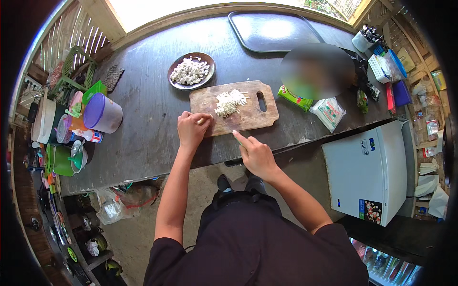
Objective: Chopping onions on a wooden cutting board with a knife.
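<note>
A wooden cutting board [254, 113] with a handle slot lies at the table's near edge. On it sits a loose heap of thin, pale shredded food [229, 103]. At the board's near left corner, my left hand [193, 129] is curled, pinching a small pale piece of food [200, 121] mostly covered by the fingers. My right hand [257, 154] grips a knife [229, 123], forefinger stretched along it. Its blurred blade reaches over the board's near edge; the palm hides most of the handle. Behind the board, a dark round plate [212, 73] holds small whitish cubes [189, 71].
A black tray [275, 32] lies at the back of the dark table [143, 93]. Right of the board are a green packet [295, 98], a white plastic packet [328, 113] and a blurred patch. A purple-lidded tub [103, 112] stands left. A white freezer [357, 175] is at lower right.
</note>
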Available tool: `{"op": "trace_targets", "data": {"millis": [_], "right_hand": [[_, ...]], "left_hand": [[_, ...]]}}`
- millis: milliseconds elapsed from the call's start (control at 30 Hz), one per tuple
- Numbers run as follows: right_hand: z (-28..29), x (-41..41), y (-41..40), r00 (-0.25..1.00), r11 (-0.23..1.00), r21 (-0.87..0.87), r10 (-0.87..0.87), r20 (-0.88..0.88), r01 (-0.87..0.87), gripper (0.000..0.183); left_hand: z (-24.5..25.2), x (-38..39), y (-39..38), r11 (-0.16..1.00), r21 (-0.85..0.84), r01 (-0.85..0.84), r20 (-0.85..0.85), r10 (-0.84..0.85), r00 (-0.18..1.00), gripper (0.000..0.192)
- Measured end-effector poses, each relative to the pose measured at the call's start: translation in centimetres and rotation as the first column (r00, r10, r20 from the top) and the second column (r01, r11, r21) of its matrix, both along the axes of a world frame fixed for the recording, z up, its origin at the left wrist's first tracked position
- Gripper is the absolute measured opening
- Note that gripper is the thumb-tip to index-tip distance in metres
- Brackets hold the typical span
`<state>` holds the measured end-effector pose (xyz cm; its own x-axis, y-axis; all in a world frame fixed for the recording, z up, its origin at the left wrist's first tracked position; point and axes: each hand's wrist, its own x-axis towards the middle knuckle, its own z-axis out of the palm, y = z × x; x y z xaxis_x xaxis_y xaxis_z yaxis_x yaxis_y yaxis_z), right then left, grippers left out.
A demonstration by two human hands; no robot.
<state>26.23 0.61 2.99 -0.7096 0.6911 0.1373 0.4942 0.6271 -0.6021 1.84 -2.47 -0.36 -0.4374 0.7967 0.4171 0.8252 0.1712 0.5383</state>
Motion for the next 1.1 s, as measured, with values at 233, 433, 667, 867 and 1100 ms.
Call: {"op": "trace_targets", "data": {"millis": [233, 433, 667, 867, 1100], "right_hand": [[0.0, 0.3, -0.5, 0.999, 0.998, -0.049, 0.036, 0.015, -0.035, 0.047], [0.7, 0.0, -0.1, 0.997, 0.998, -0.05, 0.048, 0.055, -0.045, 0.049], [-0.1, -1.3, 0.1, 0.997, 0.999, -0.005, 0.049, 0.052, -0.049, 0.048], [0.3, -1.0, 0.3, 0.998, 0.998, -0.058, 0.035, 0.057, -0.032, 0.048], [0.1, -0.1, 0.1, 0.999, 0.996, -0.081, -0.029, 0.029, 0.031, 0.049]], "left_hand": [[-0.1, -0.3, 0.1, 0.999, 0.01, 0.033, -0.004, -0.033, 0.999, 0.012], [-0.5, -0.8, 0.2, 0.999, -0.005, 0.044, 0.019, -0.044, 0.999, 0.012], [0.1, -0.6, 0.3, 0.999, -0.037, 0.033, -0.005, -0.033, 0.999, 0.011], [0.3, -0.2, -0.1, 0.999, -0.033, 0.014, -0.061, -0.016, 0.998, 0.011], [0.7, 0.3, -0.1, 1.0, -0.007, 0.027, -0.093, -0.028, 0.995, 0.013]]}}
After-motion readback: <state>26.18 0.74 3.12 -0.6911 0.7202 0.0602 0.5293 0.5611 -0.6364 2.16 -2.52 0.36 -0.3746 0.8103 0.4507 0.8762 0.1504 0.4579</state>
